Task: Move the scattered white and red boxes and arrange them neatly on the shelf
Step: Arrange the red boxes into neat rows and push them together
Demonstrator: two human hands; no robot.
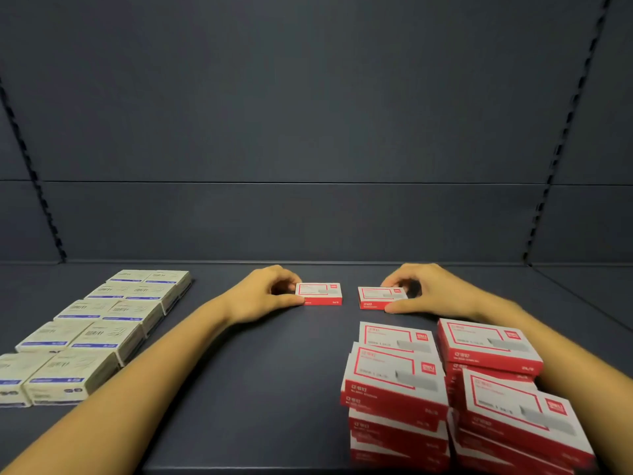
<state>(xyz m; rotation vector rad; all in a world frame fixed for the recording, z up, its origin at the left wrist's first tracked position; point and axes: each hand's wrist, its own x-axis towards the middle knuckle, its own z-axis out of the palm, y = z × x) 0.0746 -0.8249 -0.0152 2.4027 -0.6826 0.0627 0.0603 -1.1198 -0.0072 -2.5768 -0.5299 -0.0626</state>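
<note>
Two small white and red boxes lie flat on the dark shelf (281,371), side by side near its back wall. My left hand (263,293) pinches the left box (320,293) at its left end with thumb and fingers. My right hand (428,289) pinches the right box (380,297) at its right end. A narrow gap separates the two boxes. An untidy stack of several white and red boxes (455,395) stands at the front right, below my right forearm.
Several cream boxes with blue stripes (96,330) lie in two neat rows along the shelf's left side. The dark back panel (308,132) rises right behind the two held boxes. Slotted uprights (561,132) flank the panel.
</note>
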